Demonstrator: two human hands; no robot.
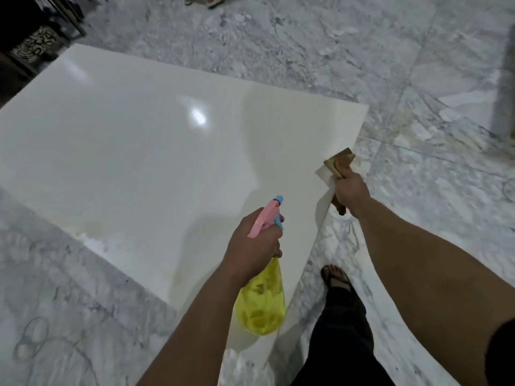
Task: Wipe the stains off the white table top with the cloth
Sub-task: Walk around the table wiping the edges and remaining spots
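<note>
The glossy white table top (133, 151) fills the middle of the head view, with faint yellowish stains near its left front edge (92, 229) and near its front corner. My left hand (255, 246) grips a yellow spray bottle (262, 305) by its pink and blue trigger head, held above the table's near side. My right hand (349, 190) holds a folded tan and white cloth (335, 165) at the table's right edge, just above the surface.
Grey marbled floor (418, 65) surrounds the table. My sandalled foot and dark trouser leg (338, 291) stand close to the table's right edge. Dark carved furniture (30, 43) stands at the far left corner. Sandals (204, 0) lie at the top.
</note>
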